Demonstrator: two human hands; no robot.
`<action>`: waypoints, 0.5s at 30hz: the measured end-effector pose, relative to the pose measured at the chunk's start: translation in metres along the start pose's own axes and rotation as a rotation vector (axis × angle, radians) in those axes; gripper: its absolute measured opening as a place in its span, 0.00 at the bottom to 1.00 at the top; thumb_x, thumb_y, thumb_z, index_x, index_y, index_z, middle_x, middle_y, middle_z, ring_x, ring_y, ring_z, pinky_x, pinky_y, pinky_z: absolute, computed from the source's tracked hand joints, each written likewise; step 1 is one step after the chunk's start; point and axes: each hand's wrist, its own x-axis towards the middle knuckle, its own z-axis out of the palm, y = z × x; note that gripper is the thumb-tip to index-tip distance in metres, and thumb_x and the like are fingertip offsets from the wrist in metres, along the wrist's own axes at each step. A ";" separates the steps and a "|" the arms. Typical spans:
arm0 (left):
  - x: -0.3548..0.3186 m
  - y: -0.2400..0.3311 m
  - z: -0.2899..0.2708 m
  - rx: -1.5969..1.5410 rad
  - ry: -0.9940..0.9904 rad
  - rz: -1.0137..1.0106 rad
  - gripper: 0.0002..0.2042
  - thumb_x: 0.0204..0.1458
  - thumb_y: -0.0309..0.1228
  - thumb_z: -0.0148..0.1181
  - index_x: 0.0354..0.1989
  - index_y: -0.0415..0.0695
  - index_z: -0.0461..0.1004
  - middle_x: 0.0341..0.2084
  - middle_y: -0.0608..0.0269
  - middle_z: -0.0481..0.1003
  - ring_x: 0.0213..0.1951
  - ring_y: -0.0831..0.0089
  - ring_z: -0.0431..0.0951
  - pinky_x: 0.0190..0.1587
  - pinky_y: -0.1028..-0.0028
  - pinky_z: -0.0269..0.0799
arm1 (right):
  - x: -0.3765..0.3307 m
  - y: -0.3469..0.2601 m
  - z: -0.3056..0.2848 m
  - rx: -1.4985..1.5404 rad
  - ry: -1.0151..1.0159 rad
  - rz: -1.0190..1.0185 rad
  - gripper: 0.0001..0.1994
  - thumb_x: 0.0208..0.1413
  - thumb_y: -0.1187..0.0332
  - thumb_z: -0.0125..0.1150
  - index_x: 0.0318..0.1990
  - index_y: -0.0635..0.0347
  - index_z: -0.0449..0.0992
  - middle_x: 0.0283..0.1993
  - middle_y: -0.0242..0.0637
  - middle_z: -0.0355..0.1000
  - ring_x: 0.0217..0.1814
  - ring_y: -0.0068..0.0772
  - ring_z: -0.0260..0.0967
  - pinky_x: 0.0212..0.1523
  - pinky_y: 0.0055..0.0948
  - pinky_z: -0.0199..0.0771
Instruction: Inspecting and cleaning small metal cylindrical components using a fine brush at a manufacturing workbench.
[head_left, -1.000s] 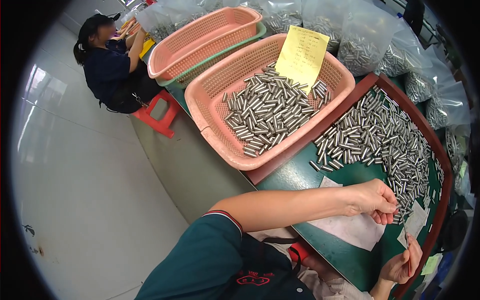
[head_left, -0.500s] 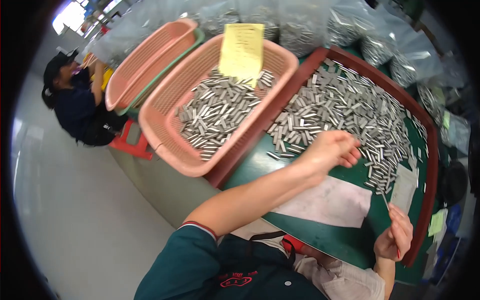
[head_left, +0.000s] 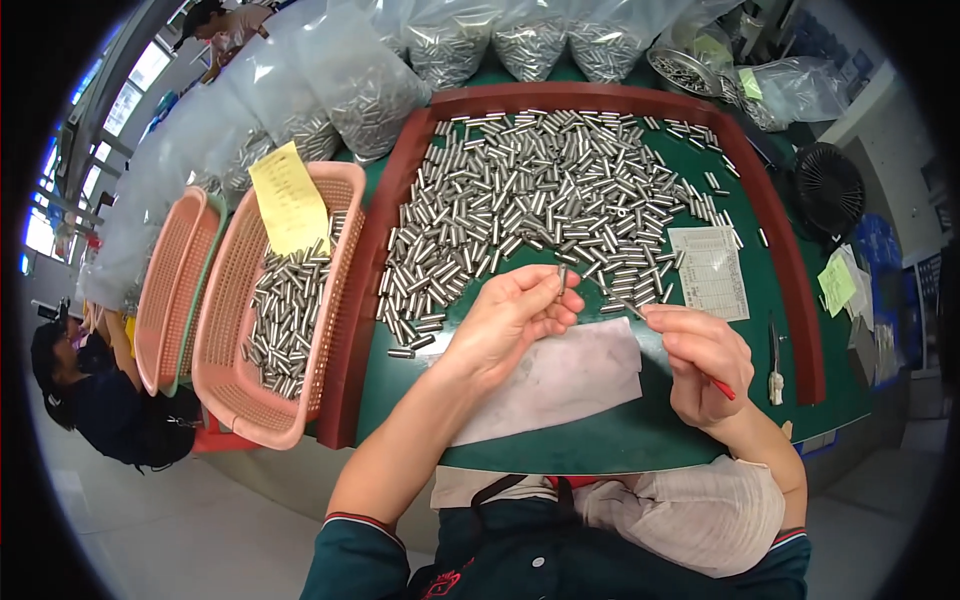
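My left hand (head_left: 510,325) pinches a short metal pin (head_left: 562,278) between thumb and fingertips, above the near edge of the pile. Closed around a thin metal pick with a red end (head_left: 723,389), my right hand (head_left: 705,360) points its tip leftward, close to that pin. Beyond both hands a wide pile of short steel pins (head_left: 530,190) spreads over the green tabletop (head_left: 600,440). A whitish cloth (head_left: 560,385) lies flat beneath my hands. Beside the pile, right of centre, is a printed paper slip (head_left: 712,270).
Dark red rails (head_left: 790,290) border the work area. To the left, a pink basket (head_left: 215,340) holds more pins and a yellow note (head_left: 290,200). Filled plastic bags (head_left: 370,100) line the back. A black fan (head_left: 828,188) stands right; a seated person (head_left: 100,390) is far left.
The view has swung to the right. My left hand has come back from over the pile to near the pick and now holds a pin; my right hand still grips the pick.
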 end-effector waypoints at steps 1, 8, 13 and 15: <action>0.000 0.000 0.001 0.000 0.006 -0.004 0.10 0.57 0.30 0.49 0.41 0.36 0.70 0.27 0.63 0.74 0.28 0.80 0.72 0.34 0.81 0.69 | 0.000 0.000 -0.001 0.006 -0.031 0.007 0.05 0.55 0.80 0.48 0.39 0.68 0.64 0.35 0.51 0.71 0.35 0.48 0.74 0.35 0.38 0.77; 0.001 -0.002 -0.003 0.013 -0.015 -0.003 0.10 0.57 0.30 0.50 0.41 0.36 0.70 0.28 0.62 0.74 0.29 0.80 0.72 0.34 0.81 0.69 | 0.001 0.001 0.004 0.004 0.042 0.001 0.06 0.49 0.79 0.57 0.36 0.67 0.69 0.33 0.48 0.73 0.33 0.42 0.75 0.28 0.28 0.77; -0.001 -0.003 0.000 0.037 -0.023 0.028 0.09 0.55 0.28 0.53 0.41 0.37 0.70 0.29 0.61 0.75 0.30 0.78 0.74 0.36 0.80 0.71 | 0.000 0.000 0.001 0.016 0.069 0.002 0.05 0.50 0.78 0.56 0.35 0.66 0.69 0.33 0.47 0.73 0.32 0.41 0.75 0.28 0.28 0.76; -0.002 -0.003 0.004 0.216 0.044 0.183 0.07 0.53 0.24 0.54 0.39 0.38 0.70 0.32 0.58 0.75 0.32 0.77 0.75 0.38 0.78 0.72 | -0.001 0.000 0.000 0.032 0.096 0.000 0.05 0.50 0.79 0.55 0.35 0.67 0.69 0.33 0.47 0.73 0.32 0.41 0.75 0.27 0.28 0.76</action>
